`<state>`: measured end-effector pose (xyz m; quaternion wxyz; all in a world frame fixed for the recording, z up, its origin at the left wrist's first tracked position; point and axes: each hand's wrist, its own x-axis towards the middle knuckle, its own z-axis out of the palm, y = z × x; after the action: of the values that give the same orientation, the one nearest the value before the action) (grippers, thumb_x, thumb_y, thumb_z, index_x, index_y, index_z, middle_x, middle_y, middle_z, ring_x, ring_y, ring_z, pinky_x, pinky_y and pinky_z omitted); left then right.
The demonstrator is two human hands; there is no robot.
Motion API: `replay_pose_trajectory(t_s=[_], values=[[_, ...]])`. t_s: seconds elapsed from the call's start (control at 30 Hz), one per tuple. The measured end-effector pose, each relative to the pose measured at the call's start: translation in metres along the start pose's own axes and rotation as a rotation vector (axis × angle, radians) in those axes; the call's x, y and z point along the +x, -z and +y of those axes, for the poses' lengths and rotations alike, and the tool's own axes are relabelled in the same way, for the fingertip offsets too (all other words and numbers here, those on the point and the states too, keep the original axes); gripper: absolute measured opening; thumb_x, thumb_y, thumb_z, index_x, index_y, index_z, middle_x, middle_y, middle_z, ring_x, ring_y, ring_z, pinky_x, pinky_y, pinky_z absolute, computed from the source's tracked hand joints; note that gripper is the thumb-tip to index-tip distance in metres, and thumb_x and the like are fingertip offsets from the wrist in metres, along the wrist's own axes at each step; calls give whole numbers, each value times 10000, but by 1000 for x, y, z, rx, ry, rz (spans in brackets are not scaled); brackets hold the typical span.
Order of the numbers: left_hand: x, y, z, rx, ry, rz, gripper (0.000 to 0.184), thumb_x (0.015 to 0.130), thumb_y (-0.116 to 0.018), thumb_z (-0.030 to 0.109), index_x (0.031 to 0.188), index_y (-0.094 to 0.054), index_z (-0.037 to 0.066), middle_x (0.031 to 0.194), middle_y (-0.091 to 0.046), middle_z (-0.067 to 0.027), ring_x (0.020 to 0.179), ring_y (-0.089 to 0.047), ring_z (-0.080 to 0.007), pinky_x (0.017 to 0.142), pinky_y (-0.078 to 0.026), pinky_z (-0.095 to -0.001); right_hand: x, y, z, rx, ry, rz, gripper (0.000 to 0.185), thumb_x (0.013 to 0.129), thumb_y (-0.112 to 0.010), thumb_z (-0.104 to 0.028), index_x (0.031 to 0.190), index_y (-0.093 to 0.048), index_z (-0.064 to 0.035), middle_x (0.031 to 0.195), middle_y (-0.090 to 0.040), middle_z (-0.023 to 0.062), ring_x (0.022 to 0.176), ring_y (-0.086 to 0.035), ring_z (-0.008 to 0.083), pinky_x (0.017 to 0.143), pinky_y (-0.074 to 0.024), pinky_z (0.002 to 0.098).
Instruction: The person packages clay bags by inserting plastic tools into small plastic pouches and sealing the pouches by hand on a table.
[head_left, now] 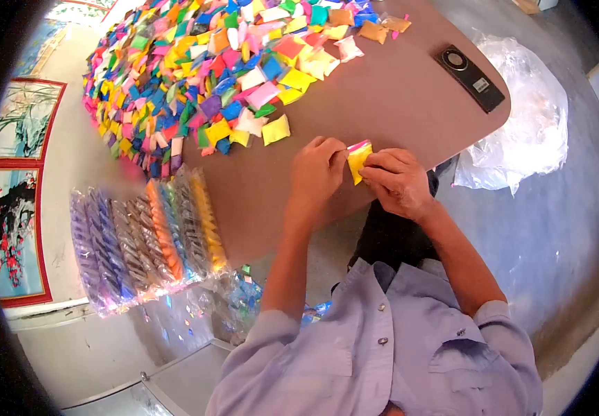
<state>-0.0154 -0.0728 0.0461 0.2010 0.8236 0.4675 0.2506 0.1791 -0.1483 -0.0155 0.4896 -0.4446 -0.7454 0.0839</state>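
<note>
A small yellow packet [356,165] with a pink strip along its top edge is held upright between my hands, over the near edge of the brown table [389,90]. My left hand [319,166] is closed, its fingertips at the packet's upper left edge. From the other side, the thumb and fingers of my right hand [400,182] pinch the packet's right side. Beyond my hands spreads a large pile of small colourful packets [195,76]. The closest loose one is a yellow packet [276,130] up and left of my left hand.
Clear plastic bags of twisted coloured pieces [148,239] lie at the table's left end. A black scale-like device [469,78] rests near the right end. Beside it, below table level, is a big translucent plastic bag [521,114]. More small packets in plastic [240,295] are below the table.
</note>
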Motion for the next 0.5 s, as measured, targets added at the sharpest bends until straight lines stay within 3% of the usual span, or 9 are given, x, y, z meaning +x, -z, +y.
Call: replay_pose_trajectory(t_s=[0.1,0.2,0.5], values=[[-6,-1,21,-7,-51,-39,62,905,-693,117,880,-690,61,836,-664,-157,796,-665,-400,701,-530,-474,-1,-1,2,-4,20,8,187,814,-765,-89,1001,-763,-102,1121,-727,46,1075,-693,281,932,-548,423],[-1,-5,13,65,-69,-86,57,902,-705,94,924,-725,45,877,-705,-164,810,-693,-376,714,-544,-436,-1,0,1,-3,17,2,185,819,-765,-93,1003,-764,-103,1112,-726,41,1074,-690,281,927,-548,424],[25,-7,-8,96,-30,-44,74,881,-745,98,915,-722,37,865,-705,-161,803,-693,-374,713,-544,-435,1,2,1,31,16,18,155,838,-753,-89,993,-759,-88,1066,-716,55,969,-690,286,888,-549,423]])
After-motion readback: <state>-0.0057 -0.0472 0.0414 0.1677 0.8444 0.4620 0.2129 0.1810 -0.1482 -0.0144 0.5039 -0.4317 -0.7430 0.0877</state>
